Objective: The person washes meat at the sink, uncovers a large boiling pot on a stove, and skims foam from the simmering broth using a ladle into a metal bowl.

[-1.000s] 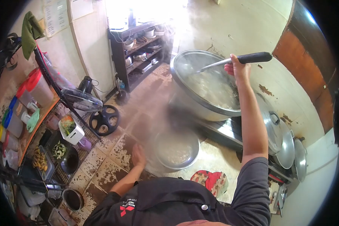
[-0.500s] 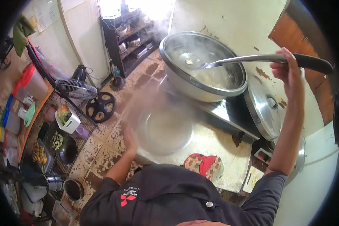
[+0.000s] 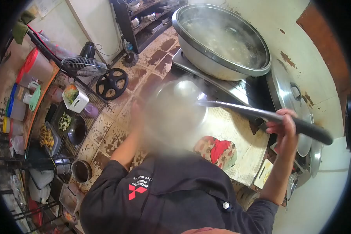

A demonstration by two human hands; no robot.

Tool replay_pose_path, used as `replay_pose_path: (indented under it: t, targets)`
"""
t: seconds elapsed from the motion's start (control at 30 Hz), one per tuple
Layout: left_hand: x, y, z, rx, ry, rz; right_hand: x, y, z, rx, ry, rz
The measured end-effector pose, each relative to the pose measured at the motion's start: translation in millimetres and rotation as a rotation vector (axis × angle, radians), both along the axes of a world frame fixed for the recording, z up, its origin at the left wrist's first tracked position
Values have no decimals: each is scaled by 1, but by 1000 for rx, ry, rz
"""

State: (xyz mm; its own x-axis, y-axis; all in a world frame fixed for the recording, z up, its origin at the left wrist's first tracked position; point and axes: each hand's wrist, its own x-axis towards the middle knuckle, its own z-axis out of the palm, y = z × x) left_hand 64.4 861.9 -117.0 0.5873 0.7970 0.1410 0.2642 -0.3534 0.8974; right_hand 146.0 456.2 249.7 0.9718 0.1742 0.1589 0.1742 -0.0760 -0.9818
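My right hand (image 3: 282, 126) is wrapped round the dark handle of a long metal ladle (image 3: 238, 108). The ladle's bowl is over a round metal basin (image 3: 175, 128), partly blurred by steam. At the basin's left side is my left hand (image 3: 137, 119); haze smears its fingers, so I cannot tell whether they grip the rim. Behind the basin, a large steaming pot (image 3: 218, 68) of pale, cloudy liquid sits on a stove (image 3: 230, 90).
A patterned red cloth (image 3: 218, 151) lies on the pale tabletop (image 3: 247, 156) beside the basin. A large lid (image 3: 280, 85) leans right of the stove. On the left are a fan (image 3: 84, 65), a white basket (image 3: 77, 101), a dark pan (image 3: 77, 130) and a rack of containers.
My right hand has come down and closer, carrying the ladle from above the big pot to over the basin. My left hand stays by the basin. The view has shifted downward.
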Motion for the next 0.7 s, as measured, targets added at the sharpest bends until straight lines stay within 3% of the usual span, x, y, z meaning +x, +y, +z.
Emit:
replay_pose_path:
  t: [0.17, 0.27, 0.4, 0.53, 0.63, 0.7]
  targets:
    - [-2, -3, 6, 24, 20, 3, -19, 10, -61, -151, -69, 228]
    - [-1, -4, 9, 17, 33, -3, -20, 17, -69, -513, -566, 518]
    - [-1, -3, 9, 11, 23, -16, -34, 24, -56, -739, -758, 672]
    - [1, -9, 34, -128, -19, -56, -28, 14, -23, -627, -622, 587]
    - [7, 15, -30, 73, 27, 12, -17, -11, 11, -338, -430, 432]
    - [5, 9, -16, -35, 12, 32, -22, -20, 29, -155, -402, 181]
